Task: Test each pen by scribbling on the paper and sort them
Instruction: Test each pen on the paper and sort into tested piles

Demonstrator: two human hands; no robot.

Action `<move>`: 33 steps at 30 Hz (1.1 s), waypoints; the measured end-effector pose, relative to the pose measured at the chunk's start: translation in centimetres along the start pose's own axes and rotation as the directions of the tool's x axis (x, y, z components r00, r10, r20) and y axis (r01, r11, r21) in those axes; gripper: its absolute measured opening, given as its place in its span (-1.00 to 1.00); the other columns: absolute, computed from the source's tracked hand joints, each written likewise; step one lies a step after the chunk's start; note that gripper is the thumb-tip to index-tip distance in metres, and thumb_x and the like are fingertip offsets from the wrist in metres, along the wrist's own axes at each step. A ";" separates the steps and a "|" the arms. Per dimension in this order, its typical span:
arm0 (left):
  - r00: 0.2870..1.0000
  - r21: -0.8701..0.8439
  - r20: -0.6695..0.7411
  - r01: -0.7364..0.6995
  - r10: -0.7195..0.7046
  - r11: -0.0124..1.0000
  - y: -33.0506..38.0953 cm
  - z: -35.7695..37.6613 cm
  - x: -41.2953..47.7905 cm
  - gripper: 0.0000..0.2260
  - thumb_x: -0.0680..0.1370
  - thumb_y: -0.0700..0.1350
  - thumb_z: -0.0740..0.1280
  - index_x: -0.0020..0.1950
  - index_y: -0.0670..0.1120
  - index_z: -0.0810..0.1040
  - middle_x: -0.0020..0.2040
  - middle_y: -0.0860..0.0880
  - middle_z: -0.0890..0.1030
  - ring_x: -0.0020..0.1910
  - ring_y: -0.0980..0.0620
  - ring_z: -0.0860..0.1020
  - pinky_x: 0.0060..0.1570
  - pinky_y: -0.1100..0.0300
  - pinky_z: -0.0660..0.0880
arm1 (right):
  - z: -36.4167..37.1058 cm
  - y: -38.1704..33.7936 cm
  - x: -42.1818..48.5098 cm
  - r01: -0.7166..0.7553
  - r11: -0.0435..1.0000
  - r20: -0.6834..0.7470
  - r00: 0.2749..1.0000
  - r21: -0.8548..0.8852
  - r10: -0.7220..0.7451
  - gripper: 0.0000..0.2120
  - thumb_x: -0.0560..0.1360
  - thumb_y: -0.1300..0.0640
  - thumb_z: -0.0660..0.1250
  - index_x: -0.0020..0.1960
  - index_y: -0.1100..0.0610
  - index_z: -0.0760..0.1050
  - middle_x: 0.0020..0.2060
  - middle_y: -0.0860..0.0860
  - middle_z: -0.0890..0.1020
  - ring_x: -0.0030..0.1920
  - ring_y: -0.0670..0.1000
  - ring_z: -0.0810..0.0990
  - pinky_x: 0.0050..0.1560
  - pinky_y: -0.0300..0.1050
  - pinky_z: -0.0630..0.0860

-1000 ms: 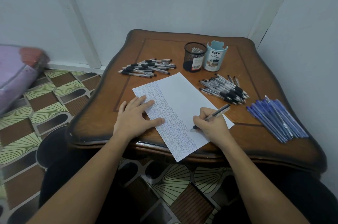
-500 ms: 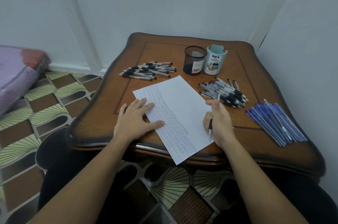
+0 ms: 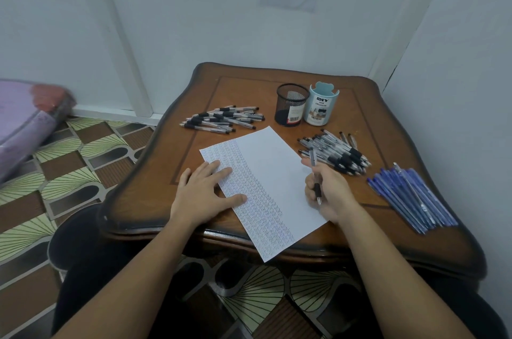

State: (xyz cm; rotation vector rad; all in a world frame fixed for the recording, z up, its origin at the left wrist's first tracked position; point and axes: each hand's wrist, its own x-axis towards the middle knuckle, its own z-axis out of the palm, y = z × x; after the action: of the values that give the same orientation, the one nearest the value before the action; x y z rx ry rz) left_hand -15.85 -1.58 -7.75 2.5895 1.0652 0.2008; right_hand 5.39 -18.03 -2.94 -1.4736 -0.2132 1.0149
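One pen [image 3: 315, 178] is gripped in the right hand [image 3: 332, 196], tip just over the right margin of the paper [image 3: 273, 169]; the left hand [image 3: 203, 196] lies flat, fingers spread, pinning it. Testing seems in hand: next, the tip must meet bare paper beside the scribbled rows [image 3: 257, 200].

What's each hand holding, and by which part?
Right hand grips a pen mid-barrel, above its black grip. Left hand holds nothing, resting flat on the paper.

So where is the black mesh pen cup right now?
In the head view, the black mesh cup stands near the table's far side, just left of the pale blue organizer.
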 end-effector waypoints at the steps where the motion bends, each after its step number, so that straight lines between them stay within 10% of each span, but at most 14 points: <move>1: 1.000 0.000 0.001 -0.001 0.001 1.000 0.0 0.0 0.0 -0.13 0.26 0.62 0.00 0.49 0.25 0.26 0.57 0.15 0.12 0.56 0.11 0.02 0.49 -0.06 -0.21 | -0.3 -0.8 0.3 -0.057 0.998 0.013 0.998 0.005 0.057 -0.79 0.66 0.15 0.18 0.20 0.07 0.56 -0.39 0.02 0.43 -0.41 -0.05 0.34 -0.43 -0.20 0.32; 5: 1.000 -0.004 0.004 -0.003 0.003 1.000 0.0 -0.2 -0.1 -0.09 0.23 0.64 -0.04 0.49 0.25 0.25 0.58 0.15 0.11 0.56 0.13 0.00 0.49 -0.04 -0.22 | -1.8 -4.5 1.8 0.123 0.904 -0.058 0.985 -0.410 -0.160 -0.70 0.59 0.19 0.36 0.32 0.14 0.56 -0.22 0.07 0.54 -0.33 0.00 0.41 -0.33 -0.12 0.40; 8: 1.000 -0.014 0.009 -0.003 0.003 1.000 0.1 -0.3 -0.1 -0.05 0.20 0.66 -0.08 0.49 0.25 0.25 0.58 0.15 0.10 0.56 0.13 0.00 0.49 -0.04 -0.23 | -2.9 -6.9 2.9 0.213 0.513 -0.087 0.862 -0.831 -0.499 -0.61 0.55 0.16 0.41 0.37 0.07 0.51 0.08 0.06 0.60 -0.12 0.02 0.55 -0.12 -0.12 0.51; 12: 1.000 -0.022 0.003 -0.002 0.002 1.000 0.0 -0.3 0.0 -0.06 0.20 0.66 -0.06 0.49 0.26 0.26 0.58 0.16 0.10 0.56 0.13 0.00 0.48 -0.05 -0.23 | -4.4 -8.1 5.0 0.141 0.280 -0.063 0.790 -0.950 -0.610 -0.88 0.56 0.16 0.39 0.09 0.04 0.54 -0.03 0.04 0.63 -0.16 -0.01 0.52 -0.27 -0.19 0.36; 17: 1.000 -0.016 -0.008 0.005 -0.005 1.000 0.0 -0.1 0.1 -0.04 0.18 0.68 -0.09 0.48 0.26 0.27 0.57 0.17 0.11 0.55 0.14 0.00 0.49 -0.04 -0.22 | -5.3 -7.6 6.6 -0.041 0.096 -0.085 0.855 -0.995 -0.512 -0.82 0.62 0.05 0.30 0.07 0.09 0.64 -0.03 0.04 0.66 -0.09 0.04 0.51 0.04 -0.04 0.39; 27: 1.000 -0.021 0.009 0.023 -0.022 1.000 0.2 -0.3 0.1 -0.06 0.20 0.66 -0.07 0.50 0.26 0.23 0.58 0.18 0.07 0.55 0.16 -0.02 0.48 -0.01 -0.26 | -3.4 -7.7 7.5 0.073 0.160 -0.063 0.702 -0.984 -0.710 -0.79 0.62 0.12 0.23 0.09 0.11 0.64 -0.02 0.04 0.60 -0.04 0.03 0.46 0.16 0.02 0.34; 33: 0.999 -0.024 0.035 0.033 -0.032 0.999 0.4 -0.7 -0.1 -0.22 0.35 0.55 0.12 0.51 0.25 0.21 0.58 0.17 0.04 0.55 0.17 -0.05 0.47 0.01 -0.30 | 5.0 -6.1 9.9 0.432 0.284 0.257 0.833 -0.856 -0.490 -0.80 0.60 0.22 0.27 0.10 0.17 0.66 0.11 0.05 0.65 0.04 -0.03 0.52 0.04 -0.16 0.39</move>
State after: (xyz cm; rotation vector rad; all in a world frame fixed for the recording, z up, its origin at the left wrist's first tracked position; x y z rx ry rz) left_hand -15.86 -1.74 -6.98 2.5424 1.0848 0.1599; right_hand 10.51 -6.59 -1.22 -2.1986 -1.2616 0.2890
